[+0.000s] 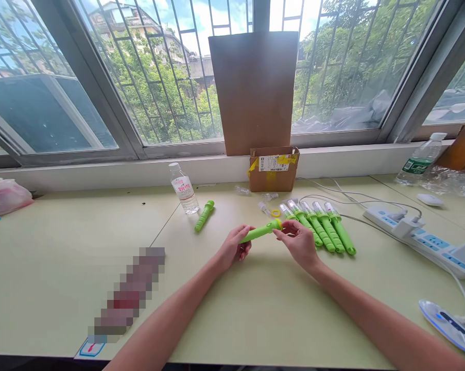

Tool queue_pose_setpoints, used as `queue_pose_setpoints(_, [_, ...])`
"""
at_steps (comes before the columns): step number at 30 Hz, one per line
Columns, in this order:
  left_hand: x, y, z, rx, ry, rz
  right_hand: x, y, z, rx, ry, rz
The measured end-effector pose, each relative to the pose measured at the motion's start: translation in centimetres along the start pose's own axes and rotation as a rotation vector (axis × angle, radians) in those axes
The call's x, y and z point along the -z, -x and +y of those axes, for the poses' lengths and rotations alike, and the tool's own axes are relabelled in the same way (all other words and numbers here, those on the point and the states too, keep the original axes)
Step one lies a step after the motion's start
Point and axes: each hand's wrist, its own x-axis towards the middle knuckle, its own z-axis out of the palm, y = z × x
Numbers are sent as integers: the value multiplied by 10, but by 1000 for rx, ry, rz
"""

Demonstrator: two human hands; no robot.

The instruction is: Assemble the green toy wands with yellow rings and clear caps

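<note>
A green plastic light-stick handle [258, 233] is held slightly tilted above the table. My left hand [235, 243] is closed around its lower end. At the other end, the fingers of my right hand [298, 241] pinch near a yellow ring [279, 224] fitted on the handle. Just beyond the right hand lie several green light sticks [336, 232] with clear tips, side by side. Another green handle [204, 216] without a clear tip rests to the left. Small clear caps [263, 208] and a loose yellow ring [275, 213] lie behind my hands.
A water bottle [184, 189] stands at the back left, and a small cardboard box [273, 175] by the window. Cables run to a power strip [429, 239] on the right. A white oval device [448, 325] sits near the front right. A pixelated patch covers something at left.
</note>
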Motion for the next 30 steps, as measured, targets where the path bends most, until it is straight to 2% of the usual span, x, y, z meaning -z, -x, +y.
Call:
queue_pose_setpoints(9, [-2, 4, 3, -134, -227, 86, 0, 1, -2, -14, 29, -12])
queue_pose_setpoints(19, [-1, 5, 2, -96, -173, 93, 5, -1, -1, -51, 76, -150])
queue_pose_setpoints(30, [1, 2, 0, -53, -60, 110, 1, 3, -1, 56, 157, -95])
